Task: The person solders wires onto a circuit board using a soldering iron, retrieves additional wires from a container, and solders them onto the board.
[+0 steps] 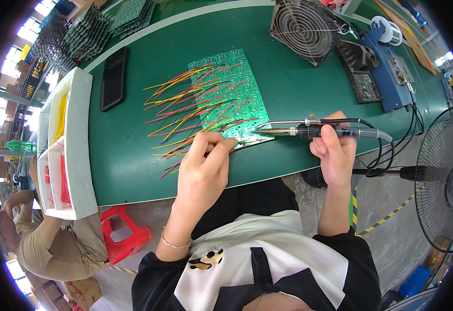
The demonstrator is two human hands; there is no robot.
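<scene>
A green circuit board panel (229, 78) lies on the green bench mat, with several red, yellow and black wires (177, 109) fanning out past its left edge. My right hand (336, 150) is wrapped round a soldering iron (304, 130) that has a thin metal feed tube fixed along it. The iron's tip points left and reaches the board's near right corner. Over the board's near edge, my left hand (206, 163) is pinched on a wire close to the tip. Its fingertips partly hide that wire's end.
A white foam box (84, 140) of yellow and red wires stands at the left, beside a black phone (114, 79). Toward the back right are a fan (305, 30), a blue soldering station (391, 72) and a solder spool (387, 31). Another person (60, 238) sits at the left.
</scene>
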